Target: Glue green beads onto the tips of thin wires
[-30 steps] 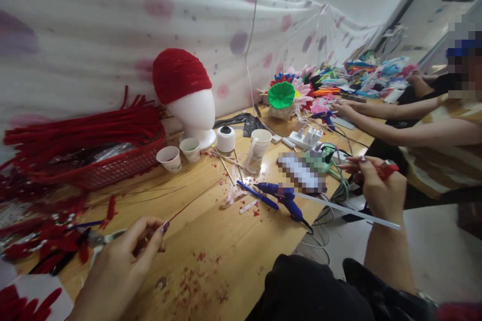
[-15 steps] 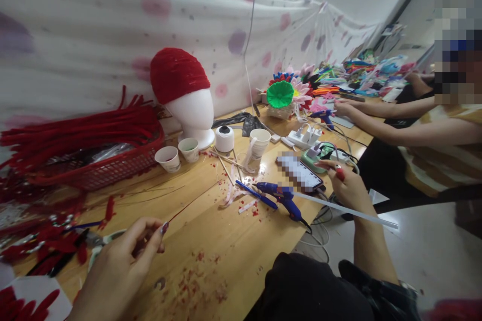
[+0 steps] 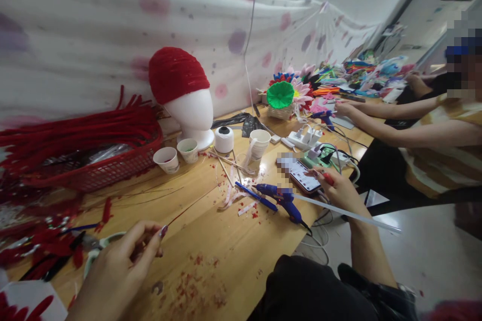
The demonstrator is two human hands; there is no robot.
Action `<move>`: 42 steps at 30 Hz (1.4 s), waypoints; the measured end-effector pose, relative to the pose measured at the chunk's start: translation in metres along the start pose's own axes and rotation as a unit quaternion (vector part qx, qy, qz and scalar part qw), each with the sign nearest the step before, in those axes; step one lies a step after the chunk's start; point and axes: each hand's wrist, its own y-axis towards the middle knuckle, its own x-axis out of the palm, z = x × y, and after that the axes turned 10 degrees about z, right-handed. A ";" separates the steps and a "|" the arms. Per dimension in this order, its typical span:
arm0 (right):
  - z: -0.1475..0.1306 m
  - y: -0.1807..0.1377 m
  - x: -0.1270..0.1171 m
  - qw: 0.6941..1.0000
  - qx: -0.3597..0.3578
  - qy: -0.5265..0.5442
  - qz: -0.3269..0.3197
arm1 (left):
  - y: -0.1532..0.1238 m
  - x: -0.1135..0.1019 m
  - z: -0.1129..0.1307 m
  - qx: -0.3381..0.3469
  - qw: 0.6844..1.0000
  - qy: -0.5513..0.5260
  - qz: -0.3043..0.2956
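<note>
My left hand (image 3: 124, 258) pinches a thin wire (image 3: 184, 214) between thumb and forefinger. The wire is dark red near the fingers and points up and right over the table. With its forefinger stretched out, my right hand (image 3: 339, 188) is over the right part of a phone (image 3: 301, 174) with a lit screen. Whether the fingertip touches the glass I cannot tell. I see nothing held in that hand. Just below it lies a blue glue gun (image 3: 282, 199) with a long clear glue stick (image 3: 346, 213) out of its back. A blue pen (image 3: 259, 198) rests beside the gun.
A foam head (image 3: 196, 110) wears a red cap. Left of it, a red basket (image 3: 124, 165) holds red fuzzy stems. Paper cups (image 3: 259, 143), a thread spool (image 3: 224, 140) and power strips (image 3: 307, 135) stand behind. Another person's arms (image 3: 391, 110) reach in from the right.
My right hand has moved left and slightly down, so its forefinger is now over the phone. The left hand still holds the wire, almost unmoved.
</note>
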 end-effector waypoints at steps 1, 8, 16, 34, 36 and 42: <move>0.000 0.000 0.001 1.000 -0.002 -0.002 0.006 | 0.000 0.000 0.000 0.001 1.000 -0.003 -0.001; 0.005 0.001 0.005 0.999 -0.010 -0.020 0.033 | 0.001 0.004 0.001 0.001 1.000 -0.007 -0.015; 0.000 0.004 0.007 0.999 0.003 -0.022 0.025 | 0.000 0.004 0.004 -0.012 1.000 -0.003 -0.017; 0.006 -0.015 -0.025 0.999 -0.010 0.010 -0.033 | 0.000 -0.002 0.008 0.015 1.000 -0.009 -0.005; 0.009 -0.021 -0.032 0.999 0.013 0.015 -0.026 | 0.001 -0.001 0.007 0.012 1.000 -0.006 -0.006; 0.019 -0.028 -0.041 0.997 0.068 0.028 -0.004 | 0.000 -0.001 0.006 0.020 1.000 -0.015 -0.009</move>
